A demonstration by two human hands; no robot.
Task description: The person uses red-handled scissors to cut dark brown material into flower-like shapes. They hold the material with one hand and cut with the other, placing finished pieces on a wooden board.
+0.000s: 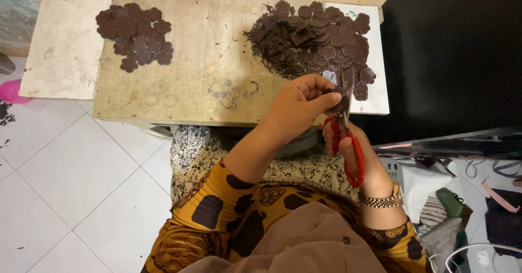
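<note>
We see the left hand (pixel 296 110) pinching a small dark flower-shaped piece (pixel 341 103) between thumb and fingertips, held in the air just above the near edge of the wooden table (pixel 206 50) and in front of the large pile of flower pieces (pixel 321 39). The piece lies right at the blades of the red-handled scissors (pixel 345 137), whose long axis runs from the right hand (pixel 361 161) up and away toward the pile. That hand's fingers are curled through the red loops; how far the blades stand apart we cannot tell
</note>
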